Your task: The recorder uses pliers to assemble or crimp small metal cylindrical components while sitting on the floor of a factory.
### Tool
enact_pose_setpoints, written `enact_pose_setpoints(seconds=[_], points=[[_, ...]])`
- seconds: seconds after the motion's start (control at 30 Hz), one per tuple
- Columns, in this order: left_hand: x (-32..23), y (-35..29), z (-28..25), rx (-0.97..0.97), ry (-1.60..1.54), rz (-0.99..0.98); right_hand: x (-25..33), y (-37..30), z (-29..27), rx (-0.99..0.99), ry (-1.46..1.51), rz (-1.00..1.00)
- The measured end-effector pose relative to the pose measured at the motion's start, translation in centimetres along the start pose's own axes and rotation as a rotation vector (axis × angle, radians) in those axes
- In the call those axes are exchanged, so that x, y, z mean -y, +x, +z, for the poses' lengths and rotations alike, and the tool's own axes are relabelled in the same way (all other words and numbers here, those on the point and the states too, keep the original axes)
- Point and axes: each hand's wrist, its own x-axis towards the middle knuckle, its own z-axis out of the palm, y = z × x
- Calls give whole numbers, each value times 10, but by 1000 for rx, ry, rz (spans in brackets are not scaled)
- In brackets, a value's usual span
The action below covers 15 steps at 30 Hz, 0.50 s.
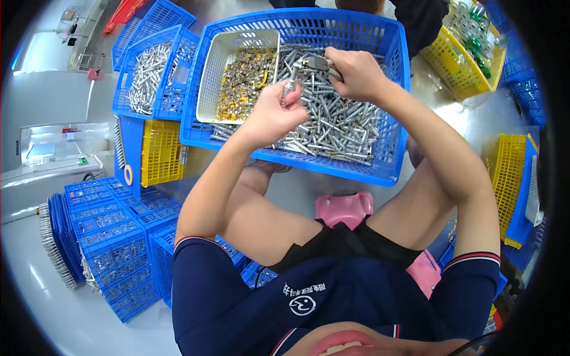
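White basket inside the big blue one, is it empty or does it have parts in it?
Not empty: the white basket holds small yellow and silvery pieces, spread across its floor.

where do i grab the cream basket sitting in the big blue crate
Likely best by the near and right rims of the cream basket, coming from above: those two edges border loose metal parts, while the far and left rims sit close to the walls of the blue crate, probably leaving less finger room.
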Motion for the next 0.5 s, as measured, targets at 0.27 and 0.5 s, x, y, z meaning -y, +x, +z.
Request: enact_pose_setpoints(seconds=[0.27, 0.5], points=[[11, -8, 15, 2, -233, -41, -5, -7, 10, -11, 30, -73], [2, 5, 22, -12, -448, -90, -20, -11, 27, -52, 94, -11]])
